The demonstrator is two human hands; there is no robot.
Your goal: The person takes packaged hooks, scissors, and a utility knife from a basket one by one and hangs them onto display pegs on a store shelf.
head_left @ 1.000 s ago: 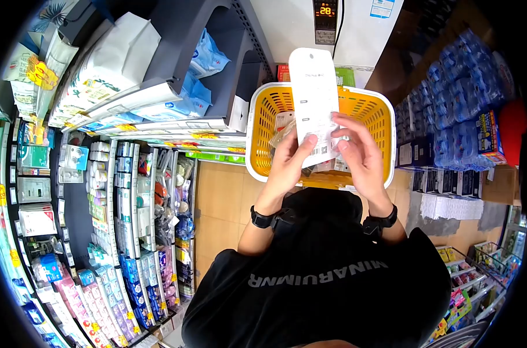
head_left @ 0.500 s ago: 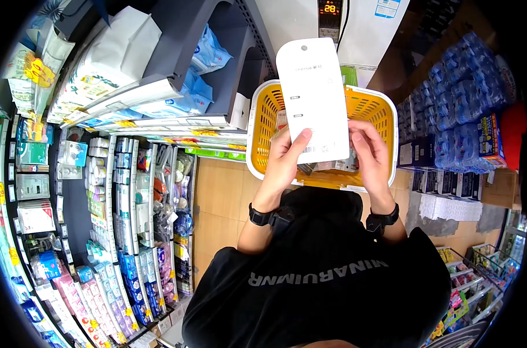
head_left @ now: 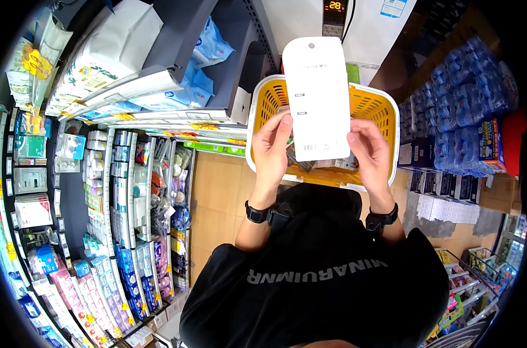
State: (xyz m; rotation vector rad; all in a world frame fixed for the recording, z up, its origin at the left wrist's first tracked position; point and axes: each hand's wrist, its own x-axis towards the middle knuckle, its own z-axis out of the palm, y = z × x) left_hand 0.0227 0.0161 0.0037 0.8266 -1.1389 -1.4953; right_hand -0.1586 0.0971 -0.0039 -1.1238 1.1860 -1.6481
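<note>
A white flat hang-hole package (head_left: 318,104), printed with small text and a barcode at its lower end, is held upright over a yellow basket (head_left: 372,107) with a white rim. My left hand (head_left: 272,151) grips its left edge, thumb in front and fingers mostly hidden behind. My right hand (head_left: 371,149) has its thumb and curled fingers at the package's lower right edge. Some small packaged items lie in the basket below, mostly covered by the package and hands.
Shelves with hygiene packs (head_left: 127,272) run down the left. Blue wipe packs (head_left: 197,87) sit on a grey shelf nearer the basket. A white appliance with a lit display (head_left: 335,6) stands ahead. Shrink-wrapped bottles (head_left: 458,110) are stacked on the right.
My left thumb has slid from the package's front face to its left edge, and that hand has shifted left. The package has moved slightly right, meeting my right fingertips.
</note>
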